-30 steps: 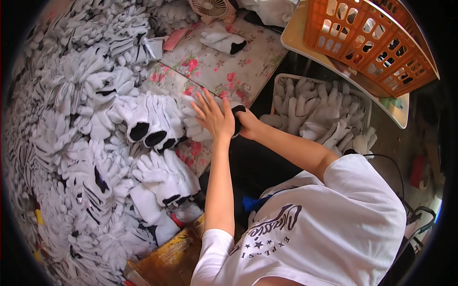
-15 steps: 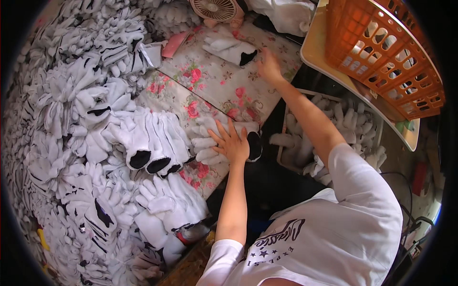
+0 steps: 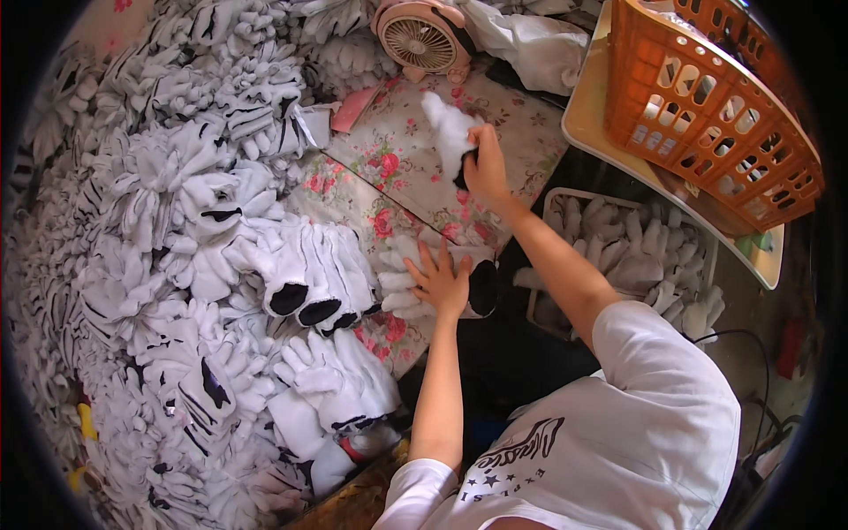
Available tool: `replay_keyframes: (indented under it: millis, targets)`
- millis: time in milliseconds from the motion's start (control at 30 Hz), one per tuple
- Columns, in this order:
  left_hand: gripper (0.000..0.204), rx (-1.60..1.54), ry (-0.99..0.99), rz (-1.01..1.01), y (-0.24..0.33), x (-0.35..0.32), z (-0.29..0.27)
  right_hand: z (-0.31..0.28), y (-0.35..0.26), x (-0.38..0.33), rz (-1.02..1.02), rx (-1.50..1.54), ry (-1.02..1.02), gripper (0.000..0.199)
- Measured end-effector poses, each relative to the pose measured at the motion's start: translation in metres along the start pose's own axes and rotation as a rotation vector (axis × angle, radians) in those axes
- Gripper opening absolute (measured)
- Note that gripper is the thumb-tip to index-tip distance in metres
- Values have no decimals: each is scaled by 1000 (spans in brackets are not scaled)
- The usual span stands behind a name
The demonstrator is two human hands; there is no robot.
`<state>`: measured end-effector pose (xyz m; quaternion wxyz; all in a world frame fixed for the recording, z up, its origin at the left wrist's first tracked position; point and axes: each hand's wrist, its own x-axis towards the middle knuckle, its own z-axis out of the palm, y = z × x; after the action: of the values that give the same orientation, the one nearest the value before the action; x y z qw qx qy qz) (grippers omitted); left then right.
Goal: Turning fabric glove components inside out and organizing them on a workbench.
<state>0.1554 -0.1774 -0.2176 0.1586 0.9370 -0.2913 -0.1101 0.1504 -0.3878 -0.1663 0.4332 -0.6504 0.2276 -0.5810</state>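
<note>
My left hand (image 3: 442, 284) lies with fingers spread on a white fluffy glove (image 3: 399, 296), whose black-lined cuff faces right. Farther off, my right hand (image 3: 486, 168) pinches another white glove (image 3: 448, 124) by its dark cuff; the fingers of that glove point up and away from me. Both are over a flower-patterned cloth (image 3: 420, 181). Just left of my left hand, several gloves (image 3: 300, 269) lie side by side with black openings toward me. A smaller stack of gloves (image 3: 340, 380) sits nearer to me.
A huge heap of white gloves (image 3: 150, 238) fills the left side. At the back stands a pink fan (image 3: 420, 44); a pink piece (image 3: 355, 108) lies near it. To the right are a bin (image 3: 715, 252) of gloves and an orange plastic basket (image 3: 698, 106) on a pale board (image 3: 587, 115).
My right hand has taken hold of the far glove by its cuff and turned it, lifting part of it. My left hand stays spread on the near glove. The whole view has shifted slightly.
</note>
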Motion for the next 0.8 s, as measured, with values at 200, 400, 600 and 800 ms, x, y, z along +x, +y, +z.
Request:
replay_keyframes:
  millis: [200, 400, 600, 800]
  targets:
    - [77, -291, 397, 473, 51, -46, -91, -53, -100, -49, -27, 107, -139, 43]
    - [69, -927, 195, 643, 82, -81, -123, -104, -182, -59, -459, 178, -197, 68]
    - [52, -1057, 178, 677, 105, -135, -155, -126, -217, -57, -647, 114, -278, 65]
    - [33, -389, 873, 797, 108, -149, -174, -126, -242, -63, -456, -208, -227, 38]
